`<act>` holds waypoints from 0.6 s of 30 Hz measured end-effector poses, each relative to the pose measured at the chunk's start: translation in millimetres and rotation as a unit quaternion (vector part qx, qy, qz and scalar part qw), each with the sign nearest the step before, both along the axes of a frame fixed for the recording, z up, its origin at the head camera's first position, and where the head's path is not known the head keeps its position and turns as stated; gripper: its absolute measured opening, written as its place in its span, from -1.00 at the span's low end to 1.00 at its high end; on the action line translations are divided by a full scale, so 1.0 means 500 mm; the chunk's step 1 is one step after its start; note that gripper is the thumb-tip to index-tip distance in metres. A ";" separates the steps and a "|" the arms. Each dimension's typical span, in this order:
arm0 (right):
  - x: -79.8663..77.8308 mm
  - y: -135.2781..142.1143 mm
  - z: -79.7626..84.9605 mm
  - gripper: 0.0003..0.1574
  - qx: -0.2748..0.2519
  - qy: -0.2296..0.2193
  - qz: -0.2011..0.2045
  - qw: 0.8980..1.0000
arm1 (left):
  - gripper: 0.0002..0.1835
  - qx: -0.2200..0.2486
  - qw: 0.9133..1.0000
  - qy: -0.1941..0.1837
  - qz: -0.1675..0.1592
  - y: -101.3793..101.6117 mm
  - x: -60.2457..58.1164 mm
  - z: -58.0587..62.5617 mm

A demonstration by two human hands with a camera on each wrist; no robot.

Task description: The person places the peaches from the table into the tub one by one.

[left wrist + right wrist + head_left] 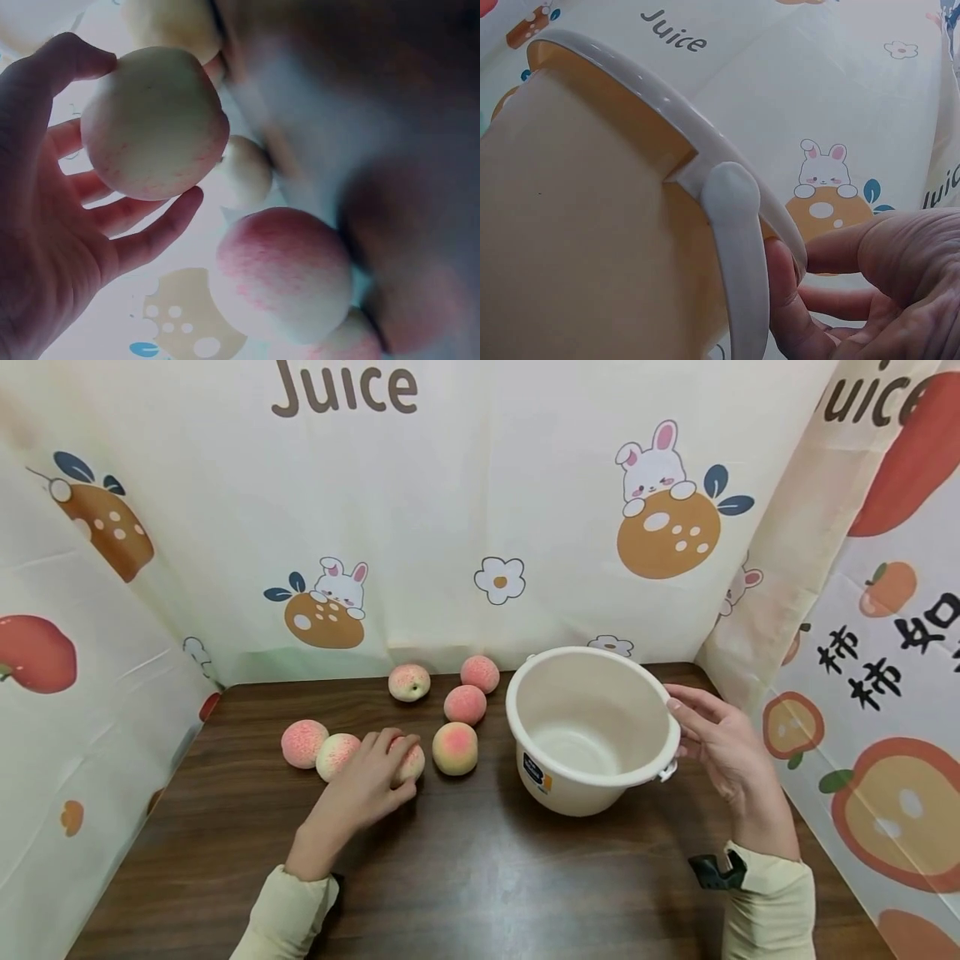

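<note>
My left hand [358, 792] curls its thumb and fingers around a pale peach [154, 124] with pink speckles. In the head view the fingers partly cover that peach. Just left of the hand lie a cream peach [337, 755] and a pinker peach [303, 744]. A yellowish peach [455, 749] sits right beside the held one. My right hand [723, 747] pinches the right rim of a cream plastic bucket [573, 795], thumb on one side and fingers on the other. The bucket's inside shows no fruit. Its white handle [742, 277] hangs down the outer wall in the right wrist view.
Two pink peaches, a nearer one [465, 704] and a farther one [480, 673], lie left of the bucket. Another peach [409, 682] is near the back edge. Printed cloth [442, 510] hangs behind and beside the dark wooden table [480, 893].
</note>
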State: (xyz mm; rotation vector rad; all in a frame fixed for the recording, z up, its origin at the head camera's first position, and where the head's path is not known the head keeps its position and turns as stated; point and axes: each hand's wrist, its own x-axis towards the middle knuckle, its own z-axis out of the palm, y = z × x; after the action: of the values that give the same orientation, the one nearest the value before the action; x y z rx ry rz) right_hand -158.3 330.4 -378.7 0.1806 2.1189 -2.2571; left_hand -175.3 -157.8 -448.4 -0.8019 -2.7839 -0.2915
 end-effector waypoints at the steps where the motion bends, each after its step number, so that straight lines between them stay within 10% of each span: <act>1: 0.000 0.000 0.001 -0.60 0.000 -0.001 0.000 1.000 | -0.36 -0.001 1.000 0.006 0.000 0.002 -0.001 0.006; 18: -0.002 -0.002 0.001 -0.62 -0.014 0.014 0.007 1.000 | -0.46 0.014 0.997 0.078 -0.019 0.056 -0.020 0.091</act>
State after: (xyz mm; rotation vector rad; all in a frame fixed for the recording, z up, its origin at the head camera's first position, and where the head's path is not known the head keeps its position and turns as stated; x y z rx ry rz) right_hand -159.5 329.3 -378.0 0.1329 2.0950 -2.2929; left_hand -185.4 -129.6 -402.7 -0.8340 -2.6160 -0.2616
